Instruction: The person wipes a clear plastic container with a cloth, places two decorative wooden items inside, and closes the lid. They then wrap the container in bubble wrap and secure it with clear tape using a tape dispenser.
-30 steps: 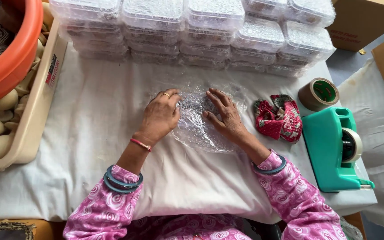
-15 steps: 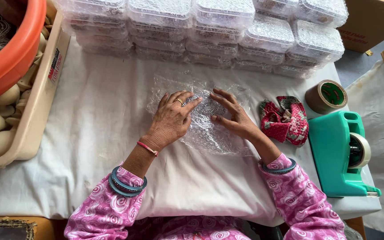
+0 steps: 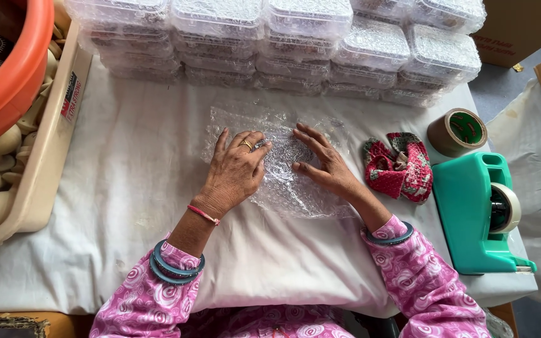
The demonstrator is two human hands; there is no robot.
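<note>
A sheet of clear bubble wrap lies on the white cloth in front of me, bunched over something small in its middle that I cannot make out. My left hand lies flat on the wrap's left part with fingers spread. My right hand presses on the wrap's right part, fingers pointing left toward the bundle. Both hands touch the wrap without gripping it.
Stacked clear lidded boxes line the far edge. A beige tray of pale oval pieces and an orange tub stand left. At the right are a red crocheted cloth, a brown tape roll and a teal tape dispenser.
My left hand went from curled over the wrap to flat with fingers spread. My right hand stayed on the wrap's right side, shifting only slightly.
</note>
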